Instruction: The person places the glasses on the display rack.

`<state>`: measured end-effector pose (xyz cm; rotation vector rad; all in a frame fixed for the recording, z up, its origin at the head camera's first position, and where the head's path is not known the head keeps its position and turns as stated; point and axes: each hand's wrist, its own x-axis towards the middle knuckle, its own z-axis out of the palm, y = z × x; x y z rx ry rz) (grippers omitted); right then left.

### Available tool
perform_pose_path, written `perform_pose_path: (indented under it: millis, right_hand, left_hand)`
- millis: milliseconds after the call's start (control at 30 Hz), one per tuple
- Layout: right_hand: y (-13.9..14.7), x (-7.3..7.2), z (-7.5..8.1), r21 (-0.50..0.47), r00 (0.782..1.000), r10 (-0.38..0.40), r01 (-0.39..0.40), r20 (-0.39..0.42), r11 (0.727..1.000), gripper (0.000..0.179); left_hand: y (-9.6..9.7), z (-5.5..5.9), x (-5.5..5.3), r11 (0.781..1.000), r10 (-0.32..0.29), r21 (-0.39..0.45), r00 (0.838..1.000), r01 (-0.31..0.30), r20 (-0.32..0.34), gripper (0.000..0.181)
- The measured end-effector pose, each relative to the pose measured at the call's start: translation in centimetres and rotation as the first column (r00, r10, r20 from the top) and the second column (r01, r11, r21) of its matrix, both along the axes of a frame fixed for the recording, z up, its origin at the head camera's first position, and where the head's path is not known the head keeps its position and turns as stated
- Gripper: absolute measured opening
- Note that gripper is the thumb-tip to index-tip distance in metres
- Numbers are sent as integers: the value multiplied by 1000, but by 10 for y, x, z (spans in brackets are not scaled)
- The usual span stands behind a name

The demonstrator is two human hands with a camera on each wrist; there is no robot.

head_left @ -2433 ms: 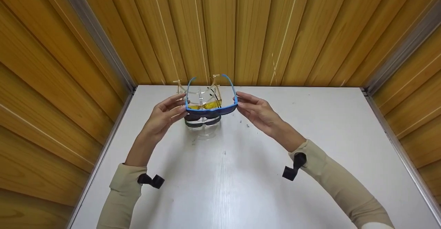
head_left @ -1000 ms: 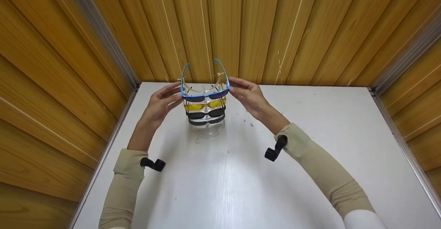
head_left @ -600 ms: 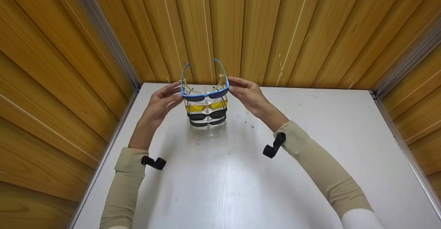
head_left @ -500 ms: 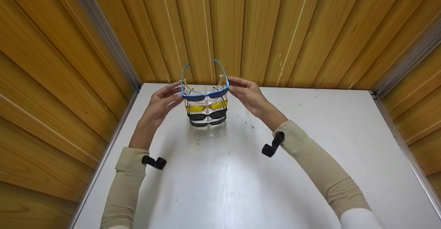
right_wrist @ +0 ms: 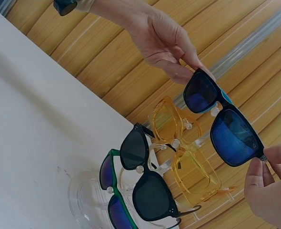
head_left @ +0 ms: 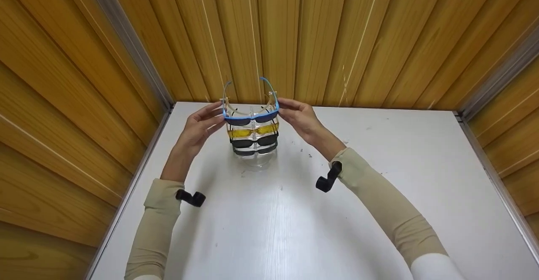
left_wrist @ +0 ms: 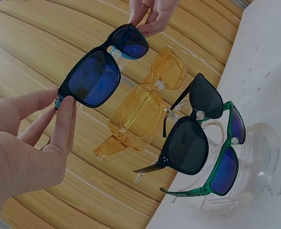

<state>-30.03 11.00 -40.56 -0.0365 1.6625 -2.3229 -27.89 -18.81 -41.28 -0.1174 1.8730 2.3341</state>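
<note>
A pair of blue sunglasses (head_left: pixel 265 117) with dark blue lenses sits at the top of a clear display stand (left_wrist: pixel 269 157), its temples pointing to the back wall. My left hand (head_left: pixel 196 130) pinches the frame at its left hinge between thumb and fingers. At the opposite hinge my right hand (head_left: pixel 304 122) pinches it the same way. Close below on the stand hang yellow glasses (left_wrist: pixel 135 112), then black sunglasses (left_wrist: pixel 185 145), then green-framed sunglasses (left_wrist: pixel 225 169) with blue-violet lenses at the bottom. In both wrist views the bridge of the blue pair overlaps a clear nose peg.
The stand's round clear base (right_wrist: pixel 81 200) rests on a white table (head_left: pixel 269 221) near its back edge. Wood-look panels (head_left: pixel 278 40) rise behind and at both sides, with metal strips in the corners. Small dark specks mark the table right of the stand.
The blue sunglasses, held in both hands, have moved back over the top of the stand, uncovering the yellow pair. Over the last half second their temples have sunk slightly.
</note>
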Motion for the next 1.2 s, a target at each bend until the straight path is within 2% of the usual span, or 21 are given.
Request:
perform_pose_path:
  millis: [433, 733, 967, 1200]
  right_hand:
    - [-2, -3, -8, 2, 1000, -16, 16, 22, 1000, 43]
    - [-2, -6, -9, 12, 999, -29, 29, 28, 1000, 45]
    - [-2, -4, -10, 41, 999, -28, 26, 43, 999, 43]
    - [-2, -4, -8, 34, 999, -15, 13, 45, 999, 43]
  left_hand:
    - [1, -7, -2, 1000, 14, 14, 999, -15, 40, 49]
    - [5, -9, -6, 999, 4, 46, 1000, -4, 8, 47]
    - [3, -9, -5, 999, 7, 47, 999, -8, 32, 48]
    - [0, -9, -4, 999, 7, 49, 1000, -8, 24, 49]
